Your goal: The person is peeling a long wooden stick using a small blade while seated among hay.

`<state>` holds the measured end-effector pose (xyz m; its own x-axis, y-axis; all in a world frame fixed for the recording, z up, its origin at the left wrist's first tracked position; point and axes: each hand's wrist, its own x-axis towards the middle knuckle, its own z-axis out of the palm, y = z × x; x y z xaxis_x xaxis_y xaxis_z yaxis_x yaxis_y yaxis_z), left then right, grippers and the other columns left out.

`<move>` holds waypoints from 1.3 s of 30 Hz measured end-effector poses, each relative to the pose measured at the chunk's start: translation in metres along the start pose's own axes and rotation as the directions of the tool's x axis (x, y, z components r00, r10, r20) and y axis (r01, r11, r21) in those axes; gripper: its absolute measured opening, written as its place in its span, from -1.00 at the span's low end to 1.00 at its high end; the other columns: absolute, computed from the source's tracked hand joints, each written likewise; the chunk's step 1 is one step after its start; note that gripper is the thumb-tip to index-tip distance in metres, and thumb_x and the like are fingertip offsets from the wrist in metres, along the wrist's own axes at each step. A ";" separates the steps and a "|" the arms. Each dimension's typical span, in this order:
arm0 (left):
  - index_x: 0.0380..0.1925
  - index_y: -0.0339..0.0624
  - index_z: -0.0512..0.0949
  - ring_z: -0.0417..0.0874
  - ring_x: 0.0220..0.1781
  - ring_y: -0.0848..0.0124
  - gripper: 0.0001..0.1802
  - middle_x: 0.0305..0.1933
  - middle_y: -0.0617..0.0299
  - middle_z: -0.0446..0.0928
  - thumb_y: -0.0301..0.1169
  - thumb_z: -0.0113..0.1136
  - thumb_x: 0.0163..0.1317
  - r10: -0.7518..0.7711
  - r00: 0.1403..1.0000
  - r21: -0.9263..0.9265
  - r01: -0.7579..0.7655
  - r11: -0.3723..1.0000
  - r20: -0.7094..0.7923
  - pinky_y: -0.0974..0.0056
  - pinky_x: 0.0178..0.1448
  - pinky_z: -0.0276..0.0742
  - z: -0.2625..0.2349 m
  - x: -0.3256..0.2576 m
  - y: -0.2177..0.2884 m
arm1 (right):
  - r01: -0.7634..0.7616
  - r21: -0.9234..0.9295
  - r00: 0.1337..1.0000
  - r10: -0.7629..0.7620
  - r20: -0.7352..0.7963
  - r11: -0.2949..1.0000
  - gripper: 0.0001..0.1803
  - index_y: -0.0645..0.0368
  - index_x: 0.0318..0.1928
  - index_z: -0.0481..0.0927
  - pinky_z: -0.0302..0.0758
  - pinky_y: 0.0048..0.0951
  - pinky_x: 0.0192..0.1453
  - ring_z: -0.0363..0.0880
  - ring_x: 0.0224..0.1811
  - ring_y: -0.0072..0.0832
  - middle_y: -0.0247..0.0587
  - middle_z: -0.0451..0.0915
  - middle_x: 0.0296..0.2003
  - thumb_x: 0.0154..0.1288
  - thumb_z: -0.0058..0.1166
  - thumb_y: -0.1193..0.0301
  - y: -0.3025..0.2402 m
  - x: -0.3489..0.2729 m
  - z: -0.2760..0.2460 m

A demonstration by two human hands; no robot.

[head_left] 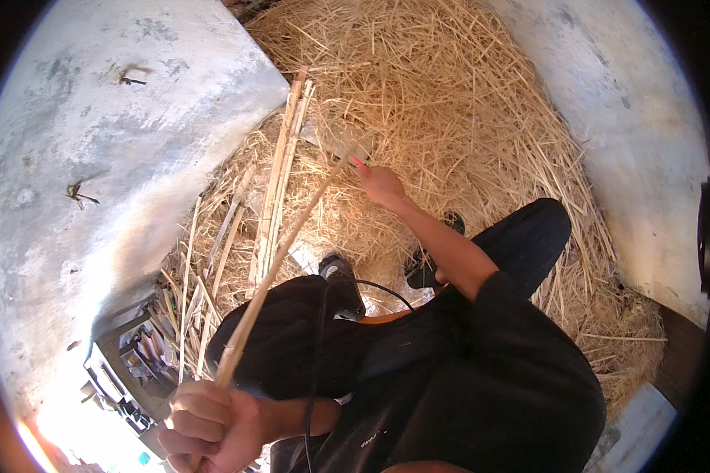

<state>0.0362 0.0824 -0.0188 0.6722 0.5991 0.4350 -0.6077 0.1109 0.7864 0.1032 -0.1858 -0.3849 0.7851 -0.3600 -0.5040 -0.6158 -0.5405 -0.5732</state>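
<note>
So the left hand [213, 422] is sitting down at the near left edge, fingers clenched tight around the near end of a long pale stick [280, 256]. The stick is running up and to the right from that fist, crossing over the person's dark trouser knee, and its far end is reaching into the straw pile [465, 102] right next to the other hand.

The right hand [380, 185] is stretching out far into the straw, arm fully extended. It's meeting the far tip of the stick, and there's something small and red [358, 162] poking out at the fingertips, but I honestly can't tell how the fingers are set, whether they're pinching it or just touching, it's too small.

Just left of the stick a bundle of split canes [280, 181] is lying on the straw, pointing near to far. More loose canes are fanning out near left. Pale plastered walls [95, 158] are closing in on both sides. Two dark shoes [341, 280] are planted in the straw, with a thin black cable [383, 288] looping between them.
</note>
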 end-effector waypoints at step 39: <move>-0.89 -0.10 0.14 0.05 -0.97 0.55 -0.53 -0.97 0.32 0.10 -0.23 -0.19 0.19 0.097 0.702 -0.387 0.266 0.883 0.705 0.43 -0.89 0.01 0.025 -0.019 0.010 | 0.001 -0.118 0.996 -0.011 -0.084 0.993 -0.20 0.37 -0.19 0.55 0.40 -0.07 -0.16 0.53 -0.26 0.09 0.23 0.56 -0.39 0.34 -0.55 -0.14 0.063 -0.033 -0.003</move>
<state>0.0283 0.0519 -0.0082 0.7112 -0.1278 0.6912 -0.5211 0.5641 0.6405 0.0387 -0.2102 -0.4025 0.7944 -0.4168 -0.4419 -0.6032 -0.6267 -0.4932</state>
